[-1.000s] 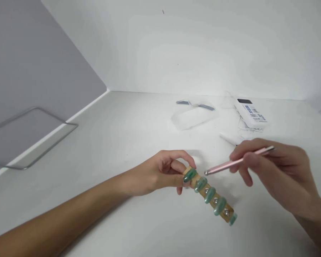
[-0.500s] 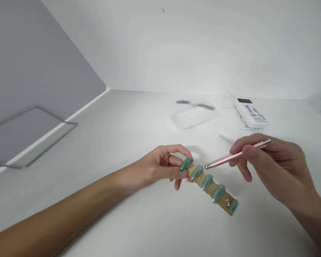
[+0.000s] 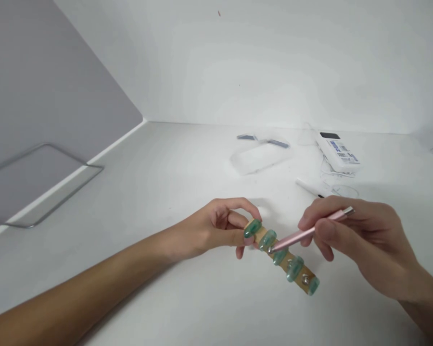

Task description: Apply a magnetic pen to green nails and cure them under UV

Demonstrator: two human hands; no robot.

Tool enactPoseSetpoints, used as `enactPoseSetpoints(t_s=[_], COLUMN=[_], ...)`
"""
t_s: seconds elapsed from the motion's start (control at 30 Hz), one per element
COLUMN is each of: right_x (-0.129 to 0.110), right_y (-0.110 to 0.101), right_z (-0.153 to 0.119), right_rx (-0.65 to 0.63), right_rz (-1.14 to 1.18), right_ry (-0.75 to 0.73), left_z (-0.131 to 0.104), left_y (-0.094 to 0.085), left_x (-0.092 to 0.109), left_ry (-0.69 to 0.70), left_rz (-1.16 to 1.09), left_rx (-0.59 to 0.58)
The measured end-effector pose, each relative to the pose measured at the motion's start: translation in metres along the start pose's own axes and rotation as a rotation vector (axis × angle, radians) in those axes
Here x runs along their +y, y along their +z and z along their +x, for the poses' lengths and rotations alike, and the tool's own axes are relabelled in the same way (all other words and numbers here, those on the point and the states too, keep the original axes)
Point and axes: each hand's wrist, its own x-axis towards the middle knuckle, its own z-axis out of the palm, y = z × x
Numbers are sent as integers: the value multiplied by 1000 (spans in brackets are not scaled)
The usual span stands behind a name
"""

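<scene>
My left hand pinches the upper left end of a tan strip between thumb and fingers, holding it slanted above the table. Several glossy green press-on nails sit crosswise along this strip. Near its lower right end shows a shiny silver ornament. Held like a pen, a pink dotting tool with a round metal tip is in my right hand. The tip is at the strip between the second and third nails; whether it touches I cannot tell.
Behind my hands lies a clear plastic tray or wrapper with blue-grey strips. To its right rests a white device with a label and a thin cable. A white pen-like stick lies nearby. At left stands a bent metal wire frame.
My right hand has moved left and down, bringing the tool's tip from above the strip to between two nails. The strip has tilted slightly in my left hand.
</scene>
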Motion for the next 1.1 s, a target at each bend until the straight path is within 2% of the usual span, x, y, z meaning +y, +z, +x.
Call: enactPoseSetpoints(t_s=[0.13,0.2,0.47,0.63,1.1], right_x=[3,4,5,4,0], right_y=[0,0,-2,-3,0], right_z=[0,0,0,1,2], right_rx=[143,170,88,35,-79], right_rz=[-44,-61,-146,-132,-86], right_ry=[-8,-9,30,-7,5], left_z=[-2,-3,-4,-3,-1], left_y=[4,6,7,9,8], left_x=[-2,-2,-2,-1,1], left_ry=[3,-11,-23,-22,-10], left_rz=[60,97,128,127,123], left_rx=[-15,-22,-38,-27,-32])
